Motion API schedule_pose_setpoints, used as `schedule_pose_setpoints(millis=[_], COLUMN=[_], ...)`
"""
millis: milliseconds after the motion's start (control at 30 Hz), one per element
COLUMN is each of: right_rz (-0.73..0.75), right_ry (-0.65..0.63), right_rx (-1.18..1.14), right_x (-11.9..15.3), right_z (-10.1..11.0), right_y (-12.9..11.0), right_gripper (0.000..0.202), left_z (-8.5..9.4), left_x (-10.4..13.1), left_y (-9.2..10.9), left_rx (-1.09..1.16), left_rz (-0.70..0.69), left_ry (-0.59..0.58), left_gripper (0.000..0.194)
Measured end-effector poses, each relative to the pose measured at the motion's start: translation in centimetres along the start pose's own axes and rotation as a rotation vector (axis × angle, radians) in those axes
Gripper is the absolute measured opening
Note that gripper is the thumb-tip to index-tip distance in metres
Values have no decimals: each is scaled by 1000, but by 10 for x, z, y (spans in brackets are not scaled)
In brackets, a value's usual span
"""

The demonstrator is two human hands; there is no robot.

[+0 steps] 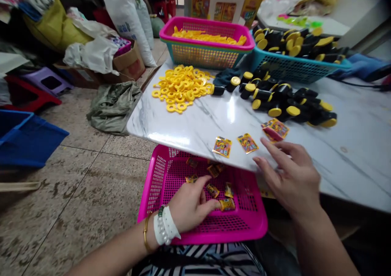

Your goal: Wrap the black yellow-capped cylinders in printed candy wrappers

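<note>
Over the pink basket my left hand hovers with thumb and fingers apart, holding nothing. The thumb tip is at the end of a small yellow wrapped piece; whether it touches I cannot tell. Several similar printed pieces lie on the basket's mesh floor. My right hand is at the table edge, thumb and index finger stretched apart. Its fingertips are just short of a small stack of colourful printed stickers. Two single stickers, one on the left and one nearer the hand, lie flat on the marble-patterned table.
Yellow ring-shaped parts are heaped on the table. Black bottles with yellow caps lie beside them. Behind stand a pink-and-teal basket of yellow parts and a blue basket of bottles. A blue bin stands on the floor.
</note>
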State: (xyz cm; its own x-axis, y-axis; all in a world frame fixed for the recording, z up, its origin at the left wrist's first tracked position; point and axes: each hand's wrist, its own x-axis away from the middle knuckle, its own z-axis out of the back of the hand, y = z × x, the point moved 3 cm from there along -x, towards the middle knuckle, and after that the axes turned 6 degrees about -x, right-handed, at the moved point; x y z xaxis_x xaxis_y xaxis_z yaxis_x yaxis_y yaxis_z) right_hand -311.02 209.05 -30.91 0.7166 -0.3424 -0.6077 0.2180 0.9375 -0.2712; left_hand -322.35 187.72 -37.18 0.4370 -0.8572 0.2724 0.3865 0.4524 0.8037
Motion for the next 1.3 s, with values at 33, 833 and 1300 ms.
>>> schedule_pose_setpoints(millis=[33, 833, 1300], right_rz=[-8, -132, -867], right_ry=[-39, -135, -324], right_rx=[15, -639, -1129], right_x=[-8, 12, 60], right_z=[-6, -23, -40], right_y=[8, -55, -74], right_gripper=[38, 11, 29], left_z=[0, 38, 17], left_x=[1, -17, 3], left_y=[8, 47, 24], left_rx=[59, 690, 501], left_rz=[-18, -15, 36], left_ry=[-35, 203, 254], left_gripper=[56, 31, 14])
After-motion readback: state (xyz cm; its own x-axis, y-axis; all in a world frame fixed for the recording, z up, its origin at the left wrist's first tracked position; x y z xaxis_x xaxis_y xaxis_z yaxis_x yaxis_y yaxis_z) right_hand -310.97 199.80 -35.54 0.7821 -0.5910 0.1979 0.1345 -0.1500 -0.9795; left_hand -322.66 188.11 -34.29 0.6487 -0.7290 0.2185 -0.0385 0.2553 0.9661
